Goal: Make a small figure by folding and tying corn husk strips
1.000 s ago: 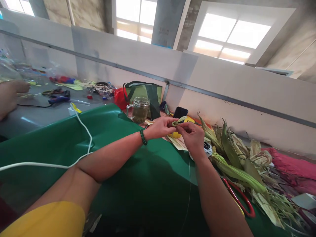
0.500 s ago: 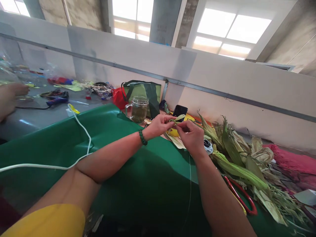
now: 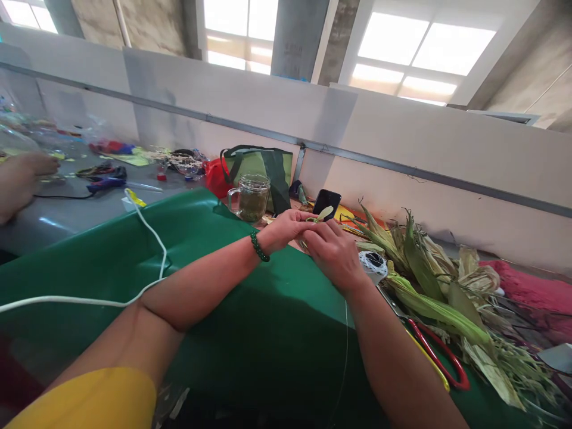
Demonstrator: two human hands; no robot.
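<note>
My left hand (image 3: 288,229), with a green bead bracelet (image 3: 259,246) at its wrist, pinches a small folded strip of pale green corn husk (image 3: 325,214). Close against it, my right hand (image 3: 333,253) has its fingers curled; what they grip is hidden behind the hand. A thin pale thread (image 3: 345,339) hangs down beside my right wrist. Just right of that hand lies a bundle of white thread (image 3: 373,262). Further right, a heap of corn husks (image 3: 429,292) spreads over the table, and red-handled scissors (image 3: 440,351) lie partly behind my right forearm.
Green sheeting (image 3: 250,322) covers the near table, crossed by a white cable (image 3: 89,301). A glass mug (image 3: 253,199), a green bag (image 3: 279,170) and a phone (image 3: 328,199) stand behind my hands. Another person's hand (image 3: 20,179) is at far left.
My right hand has turned so its back faces me and shifted left, its fingers now under my left fingers. My left hand keeps its pinch on the husk.
</note>
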